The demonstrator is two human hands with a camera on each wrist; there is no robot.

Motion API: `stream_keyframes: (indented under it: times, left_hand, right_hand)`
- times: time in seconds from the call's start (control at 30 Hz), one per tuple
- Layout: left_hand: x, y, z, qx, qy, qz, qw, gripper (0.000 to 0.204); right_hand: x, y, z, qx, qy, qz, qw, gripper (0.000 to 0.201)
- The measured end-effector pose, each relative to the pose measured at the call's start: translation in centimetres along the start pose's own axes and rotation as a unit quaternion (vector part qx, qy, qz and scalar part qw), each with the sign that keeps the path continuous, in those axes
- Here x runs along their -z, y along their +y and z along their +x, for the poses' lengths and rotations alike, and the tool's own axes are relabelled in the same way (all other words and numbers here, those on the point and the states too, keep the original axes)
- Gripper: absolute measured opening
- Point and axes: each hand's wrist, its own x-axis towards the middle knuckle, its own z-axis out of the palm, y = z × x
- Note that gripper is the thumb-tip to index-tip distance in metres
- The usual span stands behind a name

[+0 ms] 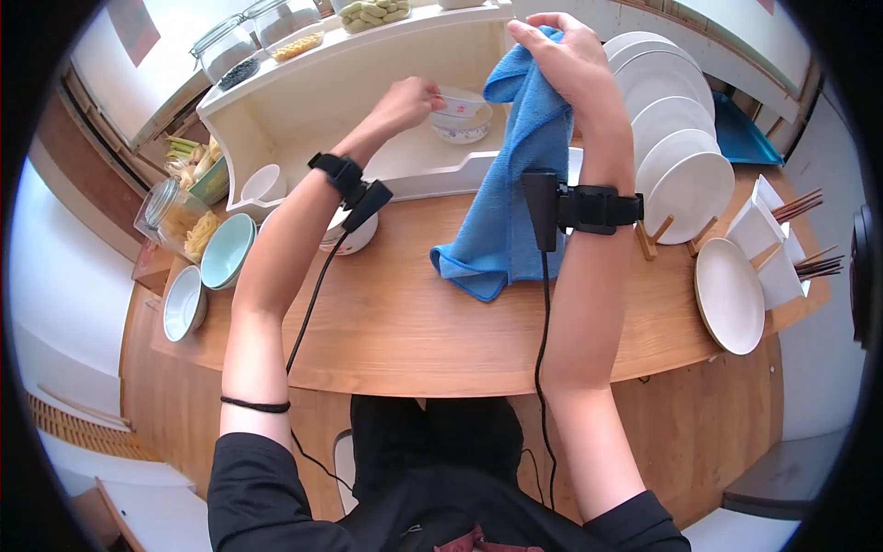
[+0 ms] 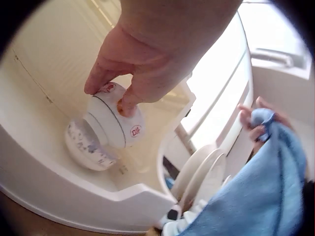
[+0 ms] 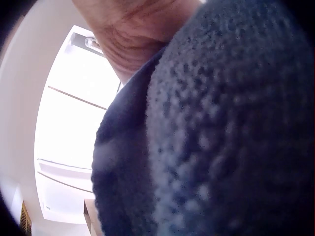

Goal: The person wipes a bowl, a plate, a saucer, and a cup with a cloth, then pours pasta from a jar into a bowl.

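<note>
Inside the cream shelf, my left hand (image 1: 405, 104) pinches a small white bowl (image 2: 106, 115) with red characters and a dark line, thumb on one side and fingers on the other. Tilted in my grip, this bowl overlaps a white bowl with a blue floral pattern (image 2: 83, 150) that stands on the shelf floor. My right hand (image 1: 578, 69) is raised by the shelf's right end and grips a blue towel (image 1: 515, 175) near its top. The towel hangs down, its lower corner over the table. In the right wrist view the towel (image 3: 226, 128) hides most of the fingers.
White plates (image 1: 692, 189) stand in a wooden rack at right, beside an oval plate (image 1: 729, 296) and chopstick holders (image 1: 765, 230). Light blue bowls (image 1: 228, 250) sit at left near a pasta jar (image 1: 173, 210). Glass jars (image 1: 225, 55) line the shelf top (image 1: 368, 41).
</note>
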Motion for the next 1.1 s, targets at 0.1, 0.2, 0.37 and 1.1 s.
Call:
stream_keyframes:
  times: [0.1, 0.2, 0.37, 1.1]
  left_hand:
    - [4.0, 0.8, -3.7, 0.000, 0.002, -0.038, 0.999, 0.025]
    - [6.8, 0.4, -7.6, -0.028, 0.044, -0.098, 0.994, 0.016]
    - [11.1, 1.6, -15.2, -0.212, 0.204, -0.154, 0.943, 0.011]
    - [14.0, -3.1, -18.3, -0.340, 0.284, -0.022, 0.896, 0.012]
  right_hand:
    - [0.1, -0.4, -0.2, -0.030, 0.013, 0.038, 0.999, 0.049]
    - [-0.7, -0.8, -0.3, -0.047, 0.015, 0.070, 0.996, 0.049]
    - [-3.6, -2.1, -0.7, -0.094, 0.007, 0.269, 0.959, 0.044]
    - [-11.5, -10.9, -7.7, -0.036, -0.045, 0.553, 0.831, 0.068]
